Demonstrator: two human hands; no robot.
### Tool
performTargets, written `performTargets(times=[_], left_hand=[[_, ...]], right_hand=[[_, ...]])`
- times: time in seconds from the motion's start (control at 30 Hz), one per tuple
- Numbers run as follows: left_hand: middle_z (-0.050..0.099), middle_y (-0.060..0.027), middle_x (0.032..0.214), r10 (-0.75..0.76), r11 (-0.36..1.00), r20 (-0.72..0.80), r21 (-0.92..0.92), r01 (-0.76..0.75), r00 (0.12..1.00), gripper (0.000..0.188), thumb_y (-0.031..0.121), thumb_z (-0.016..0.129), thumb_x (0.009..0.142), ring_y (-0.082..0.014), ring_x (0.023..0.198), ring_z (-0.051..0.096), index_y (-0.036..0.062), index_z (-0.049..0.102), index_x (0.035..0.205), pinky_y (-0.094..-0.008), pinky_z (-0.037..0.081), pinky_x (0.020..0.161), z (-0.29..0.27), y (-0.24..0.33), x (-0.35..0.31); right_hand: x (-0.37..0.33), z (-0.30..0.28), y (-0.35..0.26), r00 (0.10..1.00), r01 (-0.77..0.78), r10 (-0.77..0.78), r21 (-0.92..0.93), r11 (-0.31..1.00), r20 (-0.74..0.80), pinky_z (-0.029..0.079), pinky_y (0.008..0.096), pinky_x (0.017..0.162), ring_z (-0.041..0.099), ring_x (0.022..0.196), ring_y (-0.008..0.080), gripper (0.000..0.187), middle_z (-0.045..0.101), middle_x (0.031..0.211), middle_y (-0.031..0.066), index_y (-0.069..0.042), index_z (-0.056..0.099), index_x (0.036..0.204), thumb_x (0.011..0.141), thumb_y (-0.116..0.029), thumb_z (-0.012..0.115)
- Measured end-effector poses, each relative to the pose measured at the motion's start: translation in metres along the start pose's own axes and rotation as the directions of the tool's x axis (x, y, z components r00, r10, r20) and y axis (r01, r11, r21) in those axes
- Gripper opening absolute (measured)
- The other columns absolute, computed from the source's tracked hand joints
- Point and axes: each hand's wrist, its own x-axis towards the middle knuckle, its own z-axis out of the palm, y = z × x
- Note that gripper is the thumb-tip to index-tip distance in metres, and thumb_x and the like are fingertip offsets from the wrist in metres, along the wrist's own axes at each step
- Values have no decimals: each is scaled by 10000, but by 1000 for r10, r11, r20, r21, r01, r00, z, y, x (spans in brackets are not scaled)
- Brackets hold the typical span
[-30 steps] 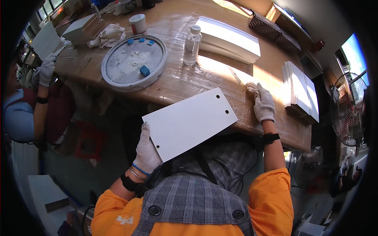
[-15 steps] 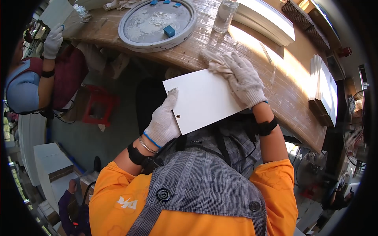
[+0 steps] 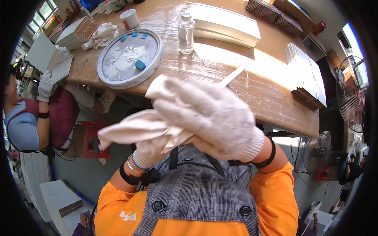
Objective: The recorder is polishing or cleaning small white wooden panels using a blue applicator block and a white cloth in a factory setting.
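Note:
My right hand (image 3: 212, 110), in a white knitted glove, is raised high over my lap and looks large. It grips a crumpled off-white cloth (image 3: 136, 128), which hangs out to the left. Of my left hand (image 3: 146, 158) only the gloved lower part and cuff show; its fingers are hidden behind the cloth and right hand. A narrow white strip (image 3: 235, 74) sticks out past the right hand, perhaps the white panel seen edge-on; the rest is covered.
The wooden table (image 3: 271, 102) holds a round grey lid (image 3: 110, 59) with white paste and blue blocks, a clear bottle (image 3: 186, 35), a white tub (image 3: 129, 19) and stacked white panels (image 3: 220, 27). A co-worker (image 3: 25, 126) sits left, near a red stool (image 3: 92, 139). Fans stand right.
My right hand and the cloth have risen toward my head and moved left, now covering my left hand's fingers. The white panel's broad face no longer shows. The view has shifted, revealing more table.

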Motion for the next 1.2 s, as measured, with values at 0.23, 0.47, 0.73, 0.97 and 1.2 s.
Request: performTargets(times=[0.23,0.47,0.73,0.97,1.2], left_hand=[[637,-100,1154,-503,462,226,-746,480,834,480,-84,622,843,-136,1007,605,3,522,1304,-268,515,849,19,4,-23],[621,-97,1086,52,997,21,-49,-51,998,418,101,701,674,-298,1054,590,151,651,1086,-476,388,1029,4,-10,-10],[527,-75,1143,-251,968,-164,-27,250,954,340,156,732,730,-281,1141,481,147,655,1061,-556,308,1072,6,6,-24],[471,-114,1277,-364,927,-286,-208,313,887,615,70,792,682,-299,1197,474,125,557,1248,-429,332,1071,41,-15,-63],[317,-190,1470,-702,572,125,-487,660,701,949,79,724,769,-265,1338,373,41,112,1494,-362,300,1110,52,-16,-72]], right_hand=[[-51,8,127,951,-130,114,-36,991,-288,551,311,669,664,778,216,253,681,888,105,-87,610,1044,814,11,571],[-96,-47,151,478,-766,800,274,582,-364,525,245,665,644,766,103,360,633,1205,111,-34,524,1290,934,-72,491],[-43,68,-14,964,132,-183,251,959,194,361,460,1064,413,1269,370,623,398,1394,167,-163,469,1333,735,-181,643],[-100,79,139,862,-425,490,-344,837,129,405,392,1009,480,1183,329,523,468,1369,146,-108,446,1359,857,-206,553],[-170,38,196,744,-491,666,-718,493,-51,458,404,941,530,1140,327,517,488,1362,128,-142,451,1368,857,-121,532]])
